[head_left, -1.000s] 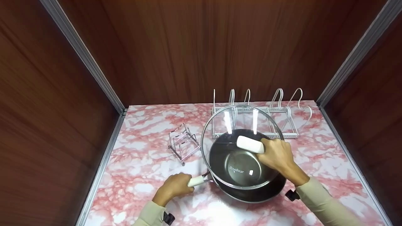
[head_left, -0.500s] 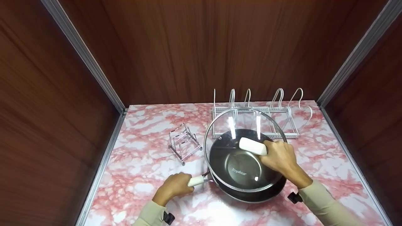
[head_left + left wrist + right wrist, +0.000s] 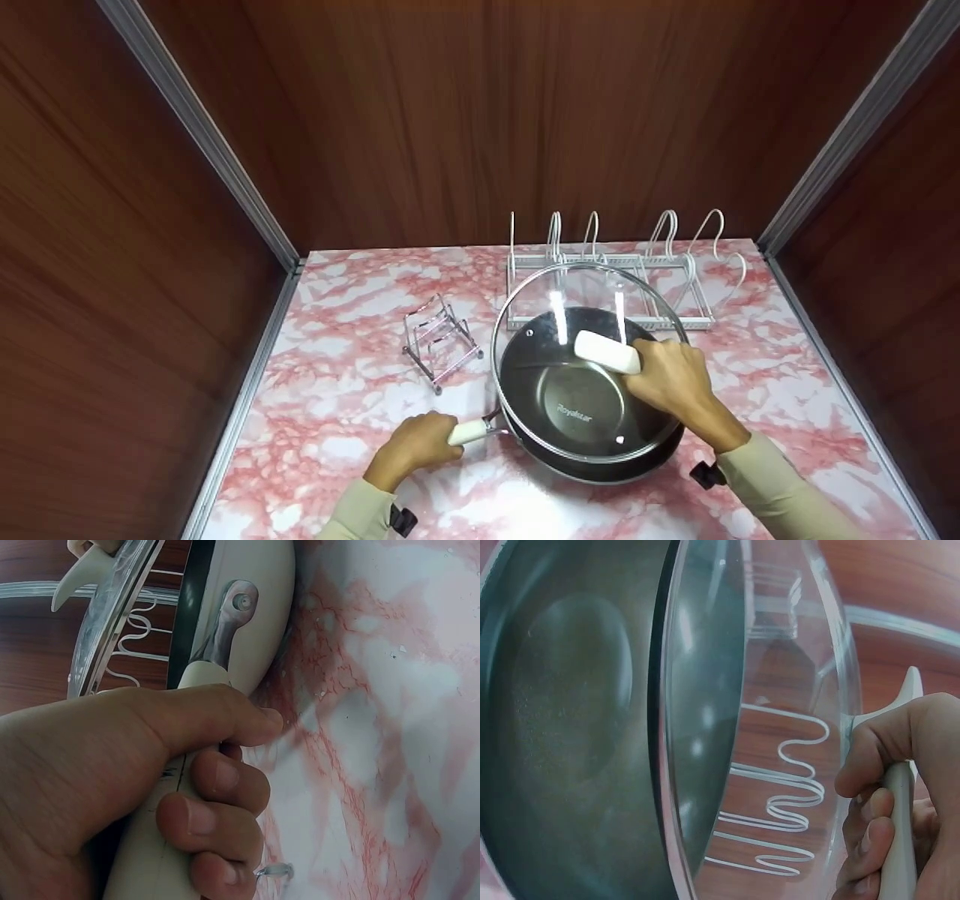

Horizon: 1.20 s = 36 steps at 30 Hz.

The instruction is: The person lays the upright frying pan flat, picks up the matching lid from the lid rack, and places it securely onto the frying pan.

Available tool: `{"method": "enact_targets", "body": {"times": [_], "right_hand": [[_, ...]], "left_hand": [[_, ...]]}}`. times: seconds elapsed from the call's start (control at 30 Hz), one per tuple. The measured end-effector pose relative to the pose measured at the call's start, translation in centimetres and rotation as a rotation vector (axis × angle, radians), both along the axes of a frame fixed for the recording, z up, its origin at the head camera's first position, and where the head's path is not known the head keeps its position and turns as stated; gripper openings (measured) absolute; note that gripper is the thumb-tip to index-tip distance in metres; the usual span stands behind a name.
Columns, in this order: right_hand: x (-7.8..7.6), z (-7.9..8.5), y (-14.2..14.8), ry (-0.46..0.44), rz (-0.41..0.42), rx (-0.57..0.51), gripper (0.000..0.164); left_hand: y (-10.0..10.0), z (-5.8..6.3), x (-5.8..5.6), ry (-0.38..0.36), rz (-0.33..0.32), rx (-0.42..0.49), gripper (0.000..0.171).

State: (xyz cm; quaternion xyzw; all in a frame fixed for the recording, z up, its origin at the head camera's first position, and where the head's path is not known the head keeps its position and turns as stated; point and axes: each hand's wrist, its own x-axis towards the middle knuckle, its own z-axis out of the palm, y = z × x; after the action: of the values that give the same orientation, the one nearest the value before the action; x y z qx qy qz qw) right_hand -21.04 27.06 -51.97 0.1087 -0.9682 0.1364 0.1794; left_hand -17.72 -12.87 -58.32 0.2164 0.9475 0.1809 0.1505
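Observation:
A deep frying pan (image 3: 570,712), dark inside and white outside, stands on the marbled tabletop with its handle pointing left. My left hand (image 3: 421,442) grips that cream handle (image 3: 150,847), fingers curled round it and thumb along the top. Over the pan is a large clear glass lid (image 3: 551,356) with a metal rim, held up by my right hand (image 3: 671,375). The right fingers curl round the lid's white handle (image 3: 606,352). In the left wrist view a gap shows between lid and pan. Lettering on the pan's bottom shows through the glass.
A white wire rack (image 3: 705,324) with tall curved hooks stands behind the pan, partly seen through the lid. Left of the pan is a small chrome wire stand (image 3: 440,341). Dark wood panels (image 3: 480,127) enclose the back and both sides.
The right hand has shifted the lid slightly right and toward the near side, so it covers more of the pan. Left hand, pan and racks look unmoved.

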Motion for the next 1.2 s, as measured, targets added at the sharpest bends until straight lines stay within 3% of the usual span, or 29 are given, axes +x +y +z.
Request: {"method": "enact_targets", "body": {"times": [1.2], "right_hand": [[0.09, -0.67, 0.48, -0.157, -0.033, -0.024, 0.016]], "left_hand": [[-0.06, 0.00, 0.03, 0.007, -0.002, -0.002, 0.023]]}}
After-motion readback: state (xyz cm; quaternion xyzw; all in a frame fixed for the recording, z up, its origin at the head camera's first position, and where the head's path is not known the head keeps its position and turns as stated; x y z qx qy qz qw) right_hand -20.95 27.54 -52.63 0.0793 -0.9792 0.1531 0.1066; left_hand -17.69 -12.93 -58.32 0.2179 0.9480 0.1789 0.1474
